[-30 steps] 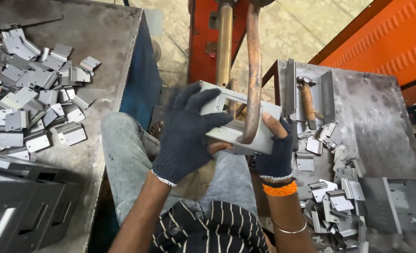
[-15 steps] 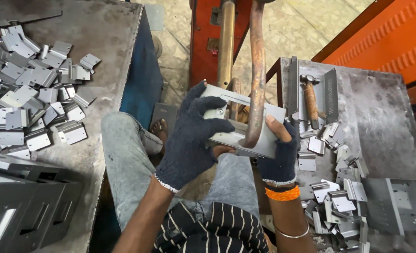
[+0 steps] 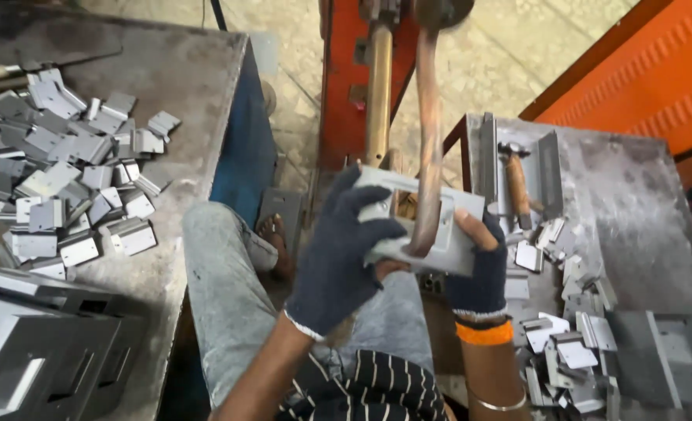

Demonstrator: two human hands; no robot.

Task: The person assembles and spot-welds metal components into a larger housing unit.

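No packages, labels, signs or screens show anywhere around the 2 gloved hands, as far as the blurred view allows.

Gloved hands point(image 3: 346, 261) point(image 3: 477, 269) raised, fingers curled

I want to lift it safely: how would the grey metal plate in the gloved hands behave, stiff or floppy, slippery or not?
The plate likely stays stiff: it spans flat between the left hand and right hand. Its bare smooth metal may be slippery. Its thin cut edges look possibly sharp.

bracket point(image 3: 455, 234): matt grey sheet metal | gloves, left hand point(image 3: 338, 265), right hand point(image 3: 478, 269): dark knitted cloth | electrode arm point(image 3: 428, 148): dull copper | table point(image 3: 198, 86): rough, scuffed steel
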